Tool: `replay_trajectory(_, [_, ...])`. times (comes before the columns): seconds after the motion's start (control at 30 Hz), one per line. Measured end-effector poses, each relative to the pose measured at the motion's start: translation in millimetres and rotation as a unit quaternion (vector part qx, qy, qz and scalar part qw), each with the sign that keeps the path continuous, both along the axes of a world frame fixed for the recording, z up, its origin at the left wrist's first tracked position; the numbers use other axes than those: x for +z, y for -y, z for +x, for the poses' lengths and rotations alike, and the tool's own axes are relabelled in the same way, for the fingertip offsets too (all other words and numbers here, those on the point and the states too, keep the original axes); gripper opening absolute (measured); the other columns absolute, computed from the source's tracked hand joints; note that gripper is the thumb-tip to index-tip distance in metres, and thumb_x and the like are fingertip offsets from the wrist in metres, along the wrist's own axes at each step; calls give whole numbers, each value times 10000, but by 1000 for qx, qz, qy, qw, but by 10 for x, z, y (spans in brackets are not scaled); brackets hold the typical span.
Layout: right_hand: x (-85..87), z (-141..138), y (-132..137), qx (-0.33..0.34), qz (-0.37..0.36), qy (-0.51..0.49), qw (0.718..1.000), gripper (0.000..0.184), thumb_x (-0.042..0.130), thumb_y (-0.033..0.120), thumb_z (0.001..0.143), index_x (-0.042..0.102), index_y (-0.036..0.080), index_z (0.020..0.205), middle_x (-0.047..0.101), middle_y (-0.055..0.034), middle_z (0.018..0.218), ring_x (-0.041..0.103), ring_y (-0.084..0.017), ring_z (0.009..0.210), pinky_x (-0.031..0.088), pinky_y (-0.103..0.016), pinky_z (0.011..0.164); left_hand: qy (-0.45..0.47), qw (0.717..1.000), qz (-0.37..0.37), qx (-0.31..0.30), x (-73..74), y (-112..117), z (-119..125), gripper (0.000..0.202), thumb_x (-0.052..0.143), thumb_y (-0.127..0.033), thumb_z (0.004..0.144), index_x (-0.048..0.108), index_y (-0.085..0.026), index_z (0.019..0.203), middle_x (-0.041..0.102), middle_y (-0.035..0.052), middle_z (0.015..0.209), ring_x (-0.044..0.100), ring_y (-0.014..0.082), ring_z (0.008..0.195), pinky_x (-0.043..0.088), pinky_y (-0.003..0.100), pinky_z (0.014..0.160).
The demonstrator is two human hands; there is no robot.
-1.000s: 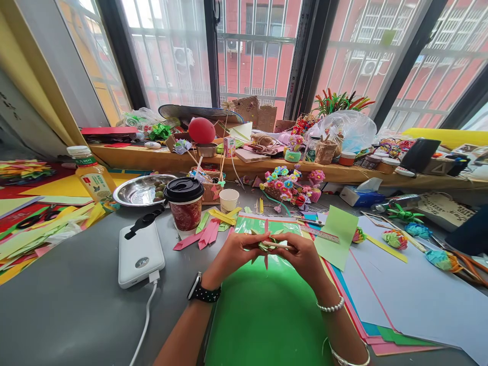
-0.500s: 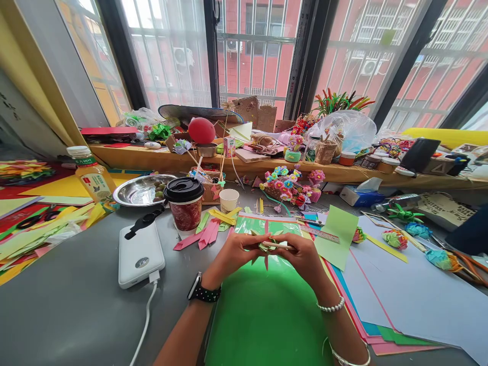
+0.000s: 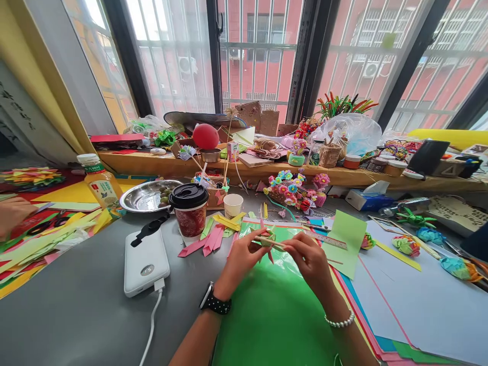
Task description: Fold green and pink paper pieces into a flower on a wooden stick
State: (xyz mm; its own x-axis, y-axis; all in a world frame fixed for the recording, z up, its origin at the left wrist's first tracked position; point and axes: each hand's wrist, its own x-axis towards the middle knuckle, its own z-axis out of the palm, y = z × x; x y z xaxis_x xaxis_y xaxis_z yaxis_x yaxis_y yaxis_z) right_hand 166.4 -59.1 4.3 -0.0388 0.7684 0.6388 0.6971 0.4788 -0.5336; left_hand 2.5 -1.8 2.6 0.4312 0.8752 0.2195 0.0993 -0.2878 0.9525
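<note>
Above the green sheet [image 3: 274, 320] on the bench [image 3: 84, 305], a folded green-and-pink paper piece [image 3: 268, 235] is held by the left hand [image 3: 241, 260], and a thin stick [image 3: 271, 241], laid across it, is pinched by the right hand [image 3: 310, 259]. Farther left, a red paper cup [image 3: 191, 223] is capped with a black lid [image 3: 188, 195], its contents hidden; what is in the small white cup [image 3: 233, 207] beside it cannot be told. Round greenish fruits [image 3: 164, 194] are held in the metal bowl [image 3: 130, 202], and yellowish drink in the bottle [image 3: 102, 185] next to it. On the sill [image 3: 168, 163], a red ball [image 3: 206, 136] is propped over a metal tin [image 3: 210, 155]. Compared with a second ago, the hands are set wider apart, the right one drawn rightward, and a co-worker's hand [image 3: 13, 217] is now seen at the left edge.
</note>
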Motion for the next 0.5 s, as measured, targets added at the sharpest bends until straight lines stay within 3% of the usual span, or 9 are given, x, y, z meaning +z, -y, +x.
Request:
replay_trajectory(0.2, [-45,-90,-17,0,-39,-16,999,158,524,310,810,613,193,868,494,1,667,486,-108,533,413,-217,497,-39,999,31,0,-39,30,53,432,577,-264,718,524,-163,1135,690,48,830,639,192,759,517,284,655])
replay_trajectory(0.5, [-38,-91,-21,24,-82,-29,996,146,536,255,801,639,181,874,469,3,679,471,-98,525,402,-218,498,-54,998,38,-22,-82,49,77,443,568,-260,725,511,-183,1157,650,71,1007,634,178,770,511,266,671])
